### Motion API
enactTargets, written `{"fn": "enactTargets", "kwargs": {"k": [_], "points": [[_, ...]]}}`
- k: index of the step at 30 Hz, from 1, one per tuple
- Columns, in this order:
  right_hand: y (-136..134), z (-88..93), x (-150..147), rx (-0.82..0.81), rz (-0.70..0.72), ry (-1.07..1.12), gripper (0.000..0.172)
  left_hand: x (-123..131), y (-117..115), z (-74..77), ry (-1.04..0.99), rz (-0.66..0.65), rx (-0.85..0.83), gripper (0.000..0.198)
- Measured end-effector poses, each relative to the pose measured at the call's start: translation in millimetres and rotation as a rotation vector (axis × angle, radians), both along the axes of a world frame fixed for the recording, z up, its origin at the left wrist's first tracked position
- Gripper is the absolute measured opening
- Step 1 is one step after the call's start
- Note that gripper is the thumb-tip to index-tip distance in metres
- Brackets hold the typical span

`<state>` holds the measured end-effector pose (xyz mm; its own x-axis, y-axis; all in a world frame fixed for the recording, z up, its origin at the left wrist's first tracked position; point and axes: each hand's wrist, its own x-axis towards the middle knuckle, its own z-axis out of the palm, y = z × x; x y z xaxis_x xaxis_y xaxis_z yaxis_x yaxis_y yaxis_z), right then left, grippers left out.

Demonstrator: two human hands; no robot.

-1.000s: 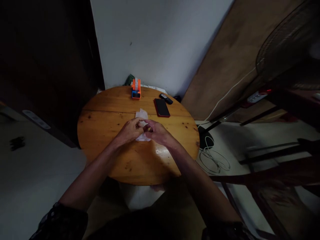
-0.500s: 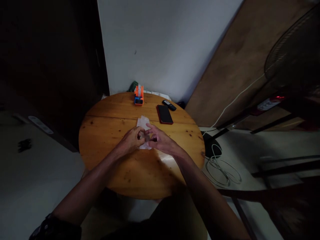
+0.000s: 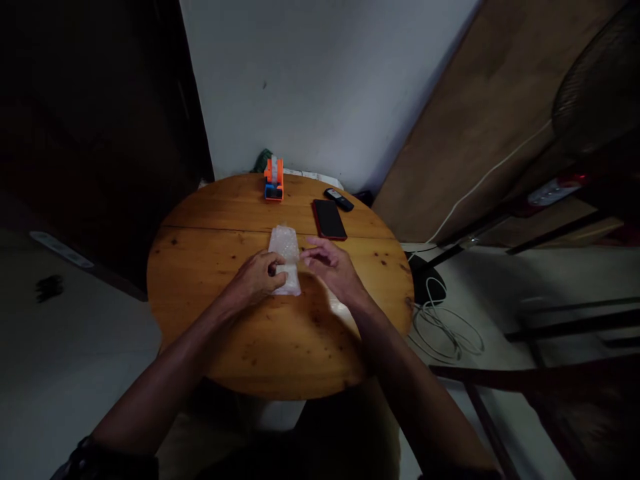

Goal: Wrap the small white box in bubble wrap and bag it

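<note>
A whitish, translucent piece of bubble wrap [image 3: 283, 241] lies lengthwise on the round wooden table [image 3: 200, 267], looking like a flat packet. My left hand [image 3: 257, 275] is at its left side, with curled fingers and thumb resting on it and holding it against the tabletop. To the right of the packet, my right hand [image 3: 333, 267] hovers a little above the table, its fingers apart and nothing visible in them. Whether anything lies inside the wrap cannot be made out.
Farther back on the table stand an orange and blue tape dispenser [image 3: 274, 180], a dark phone with a red edge [image 3: 329, 219] and a small black remote-like handset [image 3: 339, 199]. A wall rises behind. At right are a fan [image 3: 595, 93] and a coiled cable [image 3: 445, 327] on the floor.
My right hand has drawn away from the bubble wrap to the right and its fingers have spread. My left hand stays at the wrap, which now shows more fully. The view has shifted slightly.
</note>
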<state>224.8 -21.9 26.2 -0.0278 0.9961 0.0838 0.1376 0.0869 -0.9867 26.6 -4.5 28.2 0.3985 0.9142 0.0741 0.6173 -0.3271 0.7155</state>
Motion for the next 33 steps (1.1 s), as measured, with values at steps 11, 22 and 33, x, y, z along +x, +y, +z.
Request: {"fn": "enactTargets", "kwargs": {"k": [11,22,33], "points": [[81.2,0.4,-13.1,-0.312,-0.199,-0.209,0.015,-0.1,1.3,-3.7,0.001,0.001,0.025,0.032],[127.4,5.6,-17.7,-0.397,-0.013,-0.289,0.034,2.5,-3.5,1.7,0.018,0.009,0.022,0.031],[113.7,20.8,-17.5,-0.205,0.034,-0.171,0.024,-0.5,-3.9,3.5,0.121,0.028,0.002,0.032]]}}
